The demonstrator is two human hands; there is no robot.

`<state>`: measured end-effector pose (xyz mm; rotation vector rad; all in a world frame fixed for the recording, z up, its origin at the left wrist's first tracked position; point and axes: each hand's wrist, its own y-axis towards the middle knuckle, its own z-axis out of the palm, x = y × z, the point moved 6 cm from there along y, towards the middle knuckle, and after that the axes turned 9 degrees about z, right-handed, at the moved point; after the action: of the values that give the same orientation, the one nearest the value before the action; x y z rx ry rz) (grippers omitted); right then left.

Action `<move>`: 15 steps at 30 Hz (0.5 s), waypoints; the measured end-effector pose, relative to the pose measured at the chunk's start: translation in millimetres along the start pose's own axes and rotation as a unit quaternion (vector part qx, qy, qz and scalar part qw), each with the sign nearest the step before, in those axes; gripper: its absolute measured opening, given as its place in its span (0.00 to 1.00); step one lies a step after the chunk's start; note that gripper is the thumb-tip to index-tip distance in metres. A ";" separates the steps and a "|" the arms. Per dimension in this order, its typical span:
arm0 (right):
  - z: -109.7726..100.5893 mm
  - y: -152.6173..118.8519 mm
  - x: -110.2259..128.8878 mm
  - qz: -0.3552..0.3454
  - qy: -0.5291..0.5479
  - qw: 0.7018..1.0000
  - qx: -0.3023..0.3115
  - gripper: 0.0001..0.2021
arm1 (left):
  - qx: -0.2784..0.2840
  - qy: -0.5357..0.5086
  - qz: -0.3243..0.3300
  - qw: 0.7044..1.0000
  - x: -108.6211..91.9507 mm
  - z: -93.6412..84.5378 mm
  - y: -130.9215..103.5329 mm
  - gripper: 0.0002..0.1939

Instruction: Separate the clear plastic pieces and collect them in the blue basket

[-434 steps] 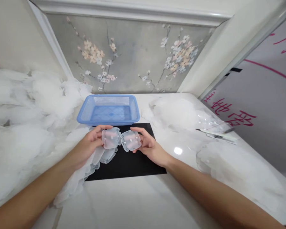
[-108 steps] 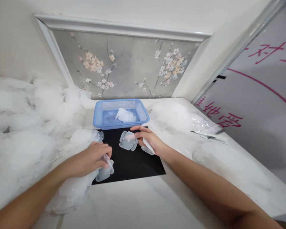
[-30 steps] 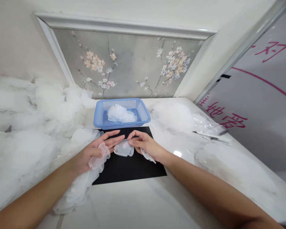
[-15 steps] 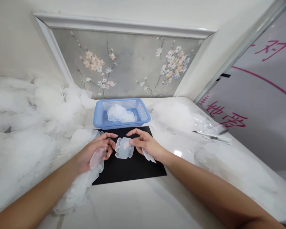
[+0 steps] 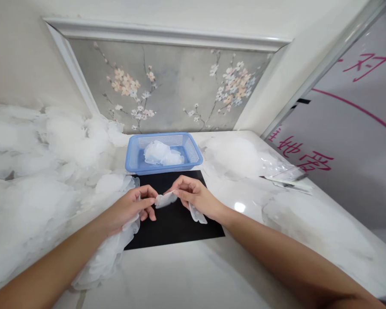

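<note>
A thin, translucent white plastic piece (image 5: 166,199) is held tilted, nearly edge-on, above the black mat (image 5: 176,227). My right hand (image 5: 197,196) pinches its right end between thumb and fingers. A second translucent piece (image 5: 197,214) is tucked under that hand's palm and hangs below it. My left hand (image 5: 135,208) has thumb and forefinger closed at the left end of the first piece, its other fingers loosely curled. Beneath the left hand and wrist lies a row of stacked translucent pieces (image 5: 107,253); whether the palm holds another is hidden.
Behind the mat stands a blue plastic basket (image 5: 131,165) with several translucent pieces inside. A large heap of similar pieces (image 5: 28,193) covers the left side. Another pile (image 5: 233,156) and clear plastic bags (image 5: 284,171) lie at the right. A framed floral panel (image 5: 176,86) backs the table.
The piece between my hands has tipped from facing me to nearly edge-on. My left fingers have closed on its left end, and my right fingers have closed more tightly.
</note>
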<state>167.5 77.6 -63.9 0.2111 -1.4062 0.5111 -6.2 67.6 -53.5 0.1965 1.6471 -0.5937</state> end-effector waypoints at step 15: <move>5.7 -7.2 7.4 -0.128 -0.114 0.985 0.035 0.07 | -0.081 -0.054 0.086 0.992 -5.7 -14.2 1.0 0.19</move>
<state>166.3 70.4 -54.6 0.5134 -1.5566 0.3293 -17.1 76.5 -47.5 0.1819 1.5467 -0.3331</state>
